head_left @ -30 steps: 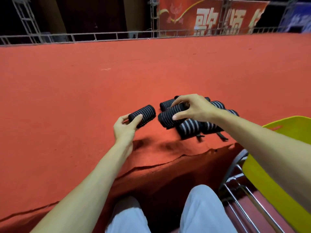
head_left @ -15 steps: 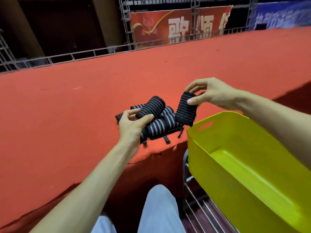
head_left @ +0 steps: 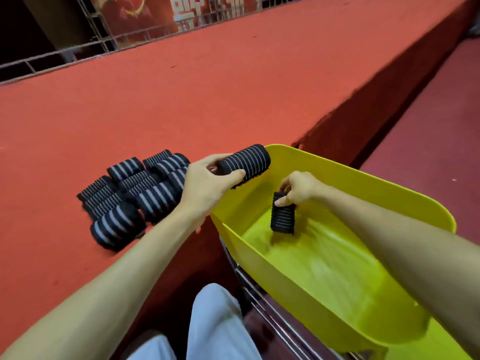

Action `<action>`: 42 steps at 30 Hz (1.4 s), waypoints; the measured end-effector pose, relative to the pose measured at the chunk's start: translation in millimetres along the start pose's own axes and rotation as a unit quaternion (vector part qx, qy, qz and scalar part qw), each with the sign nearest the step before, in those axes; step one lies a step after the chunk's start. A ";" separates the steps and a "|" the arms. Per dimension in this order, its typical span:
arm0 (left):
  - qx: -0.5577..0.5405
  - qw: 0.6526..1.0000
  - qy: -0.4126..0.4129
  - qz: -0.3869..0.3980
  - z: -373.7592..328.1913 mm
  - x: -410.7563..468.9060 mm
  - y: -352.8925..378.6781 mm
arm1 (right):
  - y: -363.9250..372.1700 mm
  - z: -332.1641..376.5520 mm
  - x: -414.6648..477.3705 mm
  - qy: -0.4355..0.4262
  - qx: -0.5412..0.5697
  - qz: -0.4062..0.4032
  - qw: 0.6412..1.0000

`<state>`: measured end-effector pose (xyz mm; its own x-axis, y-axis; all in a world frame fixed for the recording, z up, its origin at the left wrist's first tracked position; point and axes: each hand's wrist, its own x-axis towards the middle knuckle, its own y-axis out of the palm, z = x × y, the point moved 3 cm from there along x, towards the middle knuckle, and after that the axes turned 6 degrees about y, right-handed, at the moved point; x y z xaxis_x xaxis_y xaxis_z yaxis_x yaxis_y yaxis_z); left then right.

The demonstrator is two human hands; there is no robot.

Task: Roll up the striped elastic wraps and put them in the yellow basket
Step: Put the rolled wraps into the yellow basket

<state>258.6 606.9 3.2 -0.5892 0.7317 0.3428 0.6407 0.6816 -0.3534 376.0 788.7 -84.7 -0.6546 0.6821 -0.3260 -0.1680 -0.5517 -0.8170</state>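
Striped elastic wraps (head_left: 135, 196), black fabric with pale bands, lay rolled in a heap on the red carpeted platform (head_left: 181, 87), left of the yellow plastic basket (head_left: 368, 188). The left hand (head_left: 207, 184) was curled round one rolled wrap (head_left: 245, 163), held lengthwise above the basket's far-left rim. The right hand (head_left: 298, 187) pinched the top end of another roll (head_left: 283, 216), which hung upright inside the basket, close to its floor. The wraps looked light, soft and springy, apt to unwind; a grip round the middle should keep the layers tight. The basket stood wide open, with only its rim and the platform edge to clear.
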 end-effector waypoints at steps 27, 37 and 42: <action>0.069 0.995 0.007 0.070 8.1 18.5 0.7 | -7.1 15.6 -24.2 -0.022 0.229 -0.154 0.961; 0.089 0.989 0.005 0.121 -4.0 5.5 15.1 | -32.7 26.2 -72.6 -0.161 0.570 0.001 0.806; 0.211 0.932 -0.001 0.296 0.7 2.1 30.8 | -30.2 7.5 -83.3 -0.106 0.487 0.024 0.867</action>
<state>276.8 629.4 -7.5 -0.1957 0.9804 -0.0221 0.6041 0.1028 -0.7903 430.0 744.9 -29.2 -0.7808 0.6013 -0.1699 -0.6123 -0.7904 0.0165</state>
